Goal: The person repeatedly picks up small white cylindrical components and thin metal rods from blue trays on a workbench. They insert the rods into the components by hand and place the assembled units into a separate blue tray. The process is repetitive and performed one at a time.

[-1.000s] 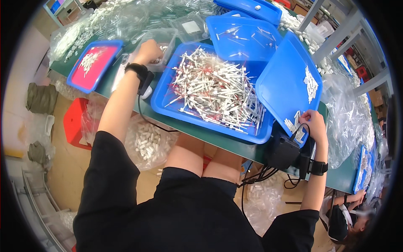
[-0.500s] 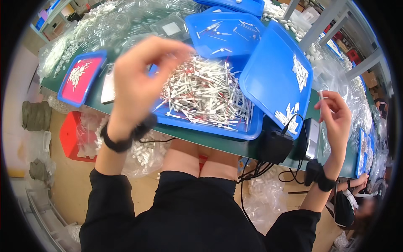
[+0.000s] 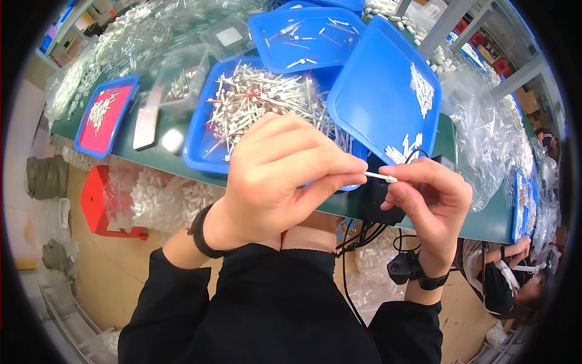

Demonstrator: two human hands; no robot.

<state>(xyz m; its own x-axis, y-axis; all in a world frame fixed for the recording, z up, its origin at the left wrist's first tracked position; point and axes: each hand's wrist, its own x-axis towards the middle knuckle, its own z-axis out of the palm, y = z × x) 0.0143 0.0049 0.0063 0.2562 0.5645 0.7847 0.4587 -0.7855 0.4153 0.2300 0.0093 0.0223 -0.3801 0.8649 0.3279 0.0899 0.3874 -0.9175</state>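
our left hand (image 3: 285,164) is nearly closed, its thumb and forefinger gripping one end of a slim white stick (image 3: 379,176); our right hand (image 3: 436,188), curled more loosely, pinches the other end between thumb and forefinger. the piece bridges the two hands, tilting slightly down toward four o'clock. out from it, we see a blue tray (image 3: 197,139) at ten o'clock, heaped with white sticks (image 3: 260,91) and partly hidden by our left hand. at twelve, a second blue tray (image 3: 376,79) overlaps it, bearing two small bunches. clear plastic bags (image 3: 476,127) lie at two, while a pink-lined tray (image 3: 91,142) sits between nine and ten.
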